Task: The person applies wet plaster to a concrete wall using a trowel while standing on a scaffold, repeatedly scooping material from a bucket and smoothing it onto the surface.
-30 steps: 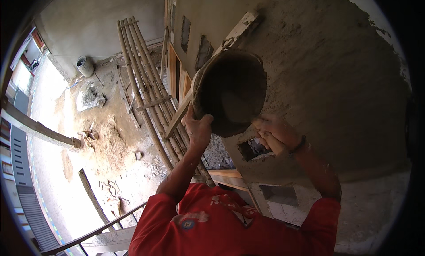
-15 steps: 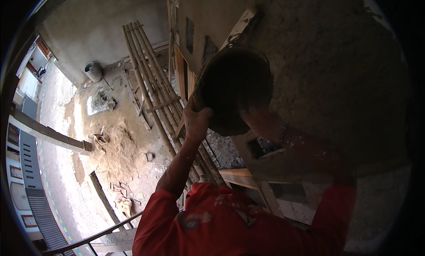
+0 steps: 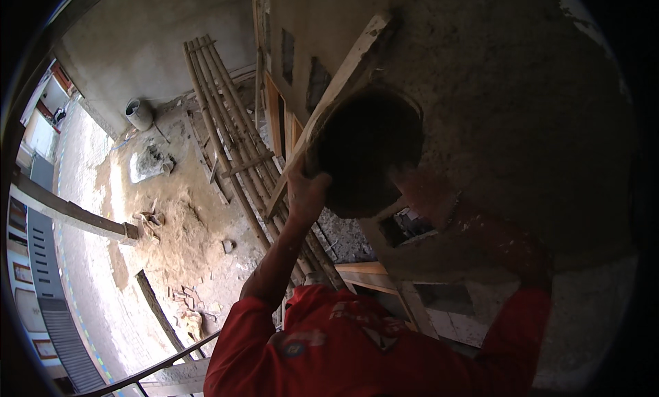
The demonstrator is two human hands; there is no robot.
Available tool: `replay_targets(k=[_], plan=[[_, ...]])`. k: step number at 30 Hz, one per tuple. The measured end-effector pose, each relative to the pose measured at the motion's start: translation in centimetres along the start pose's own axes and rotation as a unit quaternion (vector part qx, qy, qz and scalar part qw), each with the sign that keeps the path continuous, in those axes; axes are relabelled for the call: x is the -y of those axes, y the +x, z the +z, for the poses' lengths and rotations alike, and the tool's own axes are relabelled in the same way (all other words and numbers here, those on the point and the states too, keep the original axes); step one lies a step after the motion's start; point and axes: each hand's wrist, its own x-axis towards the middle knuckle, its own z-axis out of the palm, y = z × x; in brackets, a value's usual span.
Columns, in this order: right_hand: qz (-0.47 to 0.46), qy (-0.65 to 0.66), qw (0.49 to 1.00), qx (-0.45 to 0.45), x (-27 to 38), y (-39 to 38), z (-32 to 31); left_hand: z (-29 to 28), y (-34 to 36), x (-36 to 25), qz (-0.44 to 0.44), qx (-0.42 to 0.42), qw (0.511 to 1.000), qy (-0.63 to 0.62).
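Note:
A dark, round, wide-mouthed bucket is in front of me, its inside in deep shadow, so its contents cannot be made out. My left hand is closed on its left rim, the thumb over the edge. At the lower right of the mouth is my right hand, smeared by motion; its fingers and anything in them are not clear. A long pale wooden beam slants past the bucket's left side, close to my left hand.
A grey plastered wall fills the right side. Below on the left lie a bamboo-pole platform, a sand heap, a grey pail and broken bricks. A dark metal rail curves along the lower left.
My right hand has moved rightward, away from the middle of the bucket's mouth. The bucket sits slightly lower, and more of the wooden beam shows beside it. My left hand keeps its grip.

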Motion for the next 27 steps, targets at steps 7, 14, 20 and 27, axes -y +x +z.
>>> replay_targets(k=[7,14,20,27], plan=[[-0.054,0.02,0.997,-0.053,1.1,-0.2,4.5,2.0,0.1,0.6,0.003,0.002,1.0,-0.03],[0.113,-0.262,0.859,-0.425,-1.3,-0.3,3.7,2.6,0.5,1.5,0.058,-0.035,0.997,0.024],[0.028,-0.092,0.986,-0.135,-3.9,0.7,-2.7,3.2,0.7,-0.6,0.097,-0.048,0.986,0.126],[-0.05,0.244,0.966,-0.073,-4.4,2.9,1.5,1.5,1.0,-2.6,0.091,-0.017,0.995,0.025]])
